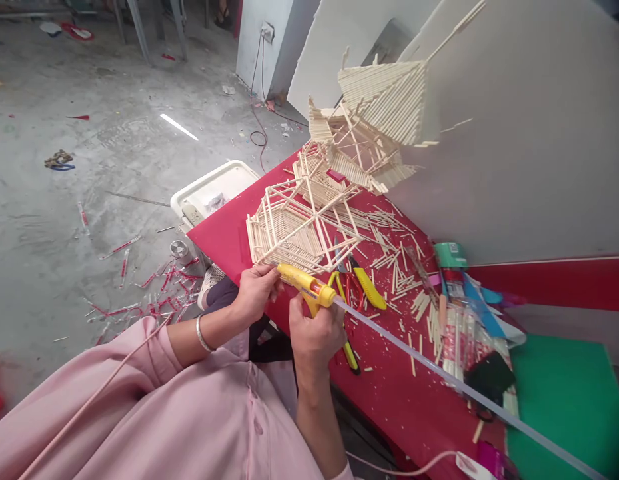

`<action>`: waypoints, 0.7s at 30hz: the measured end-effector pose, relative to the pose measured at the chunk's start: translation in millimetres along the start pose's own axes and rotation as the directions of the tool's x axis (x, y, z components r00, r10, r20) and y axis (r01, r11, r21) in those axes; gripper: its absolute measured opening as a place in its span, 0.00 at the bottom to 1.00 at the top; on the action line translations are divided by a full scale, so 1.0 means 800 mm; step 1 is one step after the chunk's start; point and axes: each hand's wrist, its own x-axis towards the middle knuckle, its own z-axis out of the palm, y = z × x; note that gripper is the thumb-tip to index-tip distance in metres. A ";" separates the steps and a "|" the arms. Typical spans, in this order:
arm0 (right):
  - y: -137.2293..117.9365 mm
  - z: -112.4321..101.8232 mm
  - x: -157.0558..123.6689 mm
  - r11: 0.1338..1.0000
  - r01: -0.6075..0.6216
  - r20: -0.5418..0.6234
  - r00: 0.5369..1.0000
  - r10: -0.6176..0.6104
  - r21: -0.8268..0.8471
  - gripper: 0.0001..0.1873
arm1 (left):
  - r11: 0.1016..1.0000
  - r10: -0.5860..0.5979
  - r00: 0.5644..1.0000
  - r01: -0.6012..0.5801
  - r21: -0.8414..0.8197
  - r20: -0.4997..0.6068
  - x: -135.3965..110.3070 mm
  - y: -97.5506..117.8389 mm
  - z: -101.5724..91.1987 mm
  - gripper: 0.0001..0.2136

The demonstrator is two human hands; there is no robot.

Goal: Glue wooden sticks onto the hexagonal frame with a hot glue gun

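Observation:
My right hand (315, 331) is closed around the handle of a yellow glue gun (305, 285). A long clear glue stick (439, 370) trails from its back across the table. The gun's nozzle points at the near edge of a wooden stick model (294, 227) that lies on the red table (389, 400). My left hand (255, 291) pinches the model's near edge right beside the nozzle. More stick frames (369, 127) rise behind it against a white board.
Loose wooden sticks (399, 260), yellow-handled pliers (366, 287) and packets (464, 327) litter the table to the right. A green mat (569, 393) covers the far right. A white tub (214, 190) stands at the table's end. Red scraps lie on the concrete floor (89, 167).

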 end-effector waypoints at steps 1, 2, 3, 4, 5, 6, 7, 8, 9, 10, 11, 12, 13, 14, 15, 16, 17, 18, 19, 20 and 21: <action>0.005 -0.004 -0.002 1.000 -0.010 -0.019 1.000 0.010 -0.010 0.15 | 1.000 0.000 1.000 0.000 0.001 -0.003 0.000 0.001 0.000 0.19; 0.011 -0.008 -0.003 0.999 -0.025 -0.042 0.999 0.024 -0.028 0.15 | 1.000 -0.001 1.000 0.001 0.004 -0.005 0.000 0.002 0.000 0.20; 0.018 -0.013 -0.005 0.997 -0.047 -0.073 0.996 0.043 -0.055 0.15 | 1.000 -0.002 1.000 0.002 0.009 -0.005 -0.001 0.002 0.000 0.20; 0.025 -0.018 -0.008 0.994 -0.069 -0.103 0.993 0.060 -0.086 0.15 | 1.000 -0.001 1.000 0.001 0.015 -0.004 -0.001 0.003 0.000 0.21; 0.031 -0.022 -0.010 0.988 -0.093 -0.130 0.988 0.078 -0.119 0.14 | 1.000 0.000 1.000 0.000 0.019 0.000 -0.001 0.004 0.000 0.21; 0.037 -0.026 -0.012 0.982 -0.111 -0.147 0.985 0.089 -0.150 0.14 | 1.000 0.003 1.000 -0.003 0.021 0.004 -0.001 0.004 0.000 0.22; 0.041 -0.028 -0.014 0.976 -0.124 -0.160 0.983 0.095 -0.179 0.14 | 1.000 0.008 1.000 -0.008 0.022 0.008 -0.001 0.004 0.000 0.22; 0.045 -0.030 -0.015 0.970 -0.130 -0.169 0.981 0.096 -0.204 0.13 | 1.000 0.014 1.000 -0.015 0.020 0.009 -0.001 0.004 0.000 0.22; 0.046 -0.030 -0.016 0.965 -0.133 -0.172 0.980 0.095 -0.225 0.12 | 1.000 0.020 1.000 -0.020 0.017 0.009 -0.001 0.005 0.001 0.22; 0.047 -0.030 -0.016 0.961 -0.132 -0.173 0.981 0.091 -0.243 0.11 | 1.000 0.025 1.000 -0.025 0.016 0.010 -0.002 0.005 0.001 0.22; 0.046 -0.029 -0.015 0.958 -0.126 -0.173 0.981 0.083 -0.257 0.10 | 0.999 0.028 1.000 -0.028 0.015 0.011 -0.002 0.005 0.001 0.21; 0.045 -0.028 -0.015 0.957 -0.117 -0.169 0.983 0.073 -0.265 0.10 | 0.999 0.031 0.999 -0.031 0.014 0.012 -0.002 0.005 0.002 0.21; 0.044 -0.026 -0.014 0.957 -0.108 -0.164 0.984 0.065 -0.269 0.09 | 0.999 0.033 0.999 -0.033 0.014 0.013 -0.003 0.005 0.002 0.21; 0.042 -0.025 -0.014 0.959 -0.098 -0.155 0.986 0.058 -0.265 0.09 | 0.999 0.033 0.999 -0.033 0.014 0.016 -0.003 0.005 0.002 0.22; 0.042 -0.023 -0.014 0.961 -0.097 -0.148 0.987 0.060 -0.257 0.09 | 0.999 0.032 0.999 -0.033 0.013 0.018 -0.003 0.005 0.002 0.22; 0.042 -0.021 -0.014 0.964 -0.103 -0.142 0.987 0.070 -0.244 0.09 | 0.999 0.031 0.999 -0.032 0.011 0.019 -0.003 0.005 0.002 0.22; 0.042 -0.019 -0.015 0.967 -0.115 -0.135 0.987 0.085 -0.229 0.10 | 0.999 0.031 0.999 -0.031 0.008 0.019 -0.002 0.004 0.001 0.21; 0.044 -0.018 -0.017 0.968 -0.129 -0.126 0.987 0.104 -0.214 0.10 | 1.000 0.030 0.999 -0.030 0.004 0.017 -0.002 0.003 0.001 0.21; 0.046 -0.016 -0.019 0.969 -0.143 -0.115 0.986 0.121 -0.202 0.11 | 1.000 0.032 0.999 -0.032 -0.001 0.016 -0.001 0.002 0.001 0.21; 0.048 -0.015 -0.021 0.969 -0.154 -0.104 0.985 0.136 -0.194 0.12 | 0.999 0.034 0.999 -0.034 -0.005 0.014 0.000 0.002 0.000 0.21; 0.050 -0.013 -0.023 0.968 -0.161 -0.098 0.985 0.144 -0.192 0.12 | 0.999 0.037 0.999 -0.037 -0.007 0.013 0.000 0.001 0.000 0.21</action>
